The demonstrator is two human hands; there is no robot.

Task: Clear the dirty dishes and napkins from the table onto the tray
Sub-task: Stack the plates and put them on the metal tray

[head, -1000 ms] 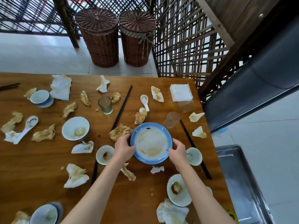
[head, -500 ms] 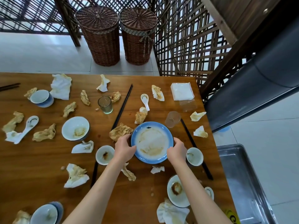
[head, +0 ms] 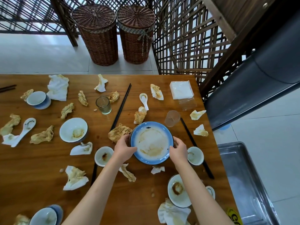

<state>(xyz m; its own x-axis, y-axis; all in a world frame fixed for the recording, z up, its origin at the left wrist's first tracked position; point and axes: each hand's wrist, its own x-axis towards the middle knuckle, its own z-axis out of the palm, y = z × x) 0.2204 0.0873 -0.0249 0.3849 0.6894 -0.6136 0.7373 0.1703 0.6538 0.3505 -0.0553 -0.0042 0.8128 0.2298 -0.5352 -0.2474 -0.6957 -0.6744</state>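
Not much to read here honestly. The only lettering is on a yellow sticker at the near right corner of the wooden table, well below and to the right of the right hand's fingers. It has bold black characters, but the frame edge cuts them off, so I can't make out a word, maybe a "G" or "C" shape. The blue-rimmed plate between the fingers has a small dark mark on its far rim, a blot rather than lettering.
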